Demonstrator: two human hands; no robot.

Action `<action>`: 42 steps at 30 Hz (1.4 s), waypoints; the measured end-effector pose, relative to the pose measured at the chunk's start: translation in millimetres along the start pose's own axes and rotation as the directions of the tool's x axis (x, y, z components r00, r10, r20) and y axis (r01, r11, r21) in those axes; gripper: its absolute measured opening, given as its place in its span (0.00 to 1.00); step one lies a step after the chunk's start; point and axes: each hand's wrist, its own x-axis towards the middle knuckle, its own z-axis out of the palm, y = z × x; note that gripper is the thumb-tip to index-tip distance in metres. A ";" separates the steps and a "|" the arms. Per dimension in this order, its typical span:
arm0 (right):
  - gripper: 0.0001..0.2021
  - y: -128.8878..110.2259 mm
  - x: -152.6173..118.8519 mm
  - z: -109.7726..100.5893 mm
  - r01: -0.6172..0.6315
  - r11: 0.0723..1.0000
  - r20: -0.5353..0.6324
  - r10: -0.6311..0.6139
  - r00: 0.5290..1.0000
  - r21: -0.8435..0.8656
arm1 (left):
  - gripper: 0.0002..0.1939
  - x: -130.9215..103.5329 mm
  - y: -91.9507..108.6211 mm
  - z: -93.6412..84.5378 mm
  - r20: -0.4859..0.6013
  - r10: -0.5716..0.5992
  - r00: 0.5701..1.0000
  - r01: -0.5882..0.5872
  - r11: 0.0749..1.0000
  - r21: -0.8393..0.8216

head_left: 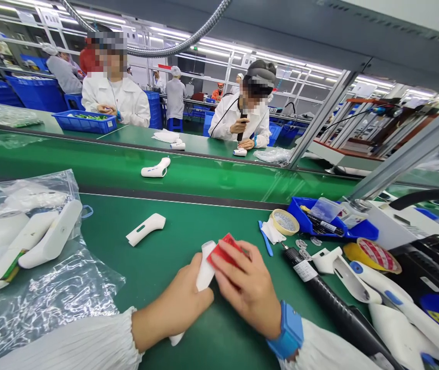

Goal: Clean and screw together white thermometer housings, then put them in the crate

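In the head view my left hand (pixel 180 295) is closed around a long white plastic casing (pixel 206 267), held at a slant over the green worktop (pixel 119 277). My right hand (pixel 248 280) pinches a flat red square pad (pixel 227 251), pressed against or just over the casing's upper end; my fingers cover part of the contact. A blue band (pixel 286 329) is around my right wrist. Beyond my left hand lies a loose white casing half (pixel 146 228) with a slot in it. What the pad is made of I cannot tell.
Clear plastic bags with white housings (pixel 53 236) lie left. To the right are a tape roll (pixel 285 222), a blue bin (pixel 369 228), a black electric screwdriver (pixel 319 288) and several white parts. A green conveyor belt (pixel 211 180) carries a white housing (pixel 156 168). Two co-workers sit opposite.
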 end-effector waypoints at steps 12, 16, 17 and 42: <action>0.15 1.2 -0.5 -1.1 0.017 1.000 0.014 -0.017 1.000 0.006 | 0.13 0.5 3.2 -1.8 0.023 -0.025 0.999 0.025 1.000 0.002; 0.16 2.5 -0.1 -2.0 0.041 0.999 0.047 -0.042 0.998 0.010 | 0.15 0.1 1.6 -2.3 0.025 0.019 1.000 -0.018 0.999 -0.032; 0.15 2.7 -0.1 -2.2 0.060 0.998 0.061 -0.061 0.996 0.020 | 0.16 0.1 1.3 -2.4 0.028 0.032 0.999 -0.031 0.998 -0.047; 0.17 24.6 1.2 -12.7 -0.667 0.375 0.214 0.749 0.627 0.643 | 0.15 1.4 7.6 -20.9 0.128 -0.152 0.980 0.121 0.967 0.225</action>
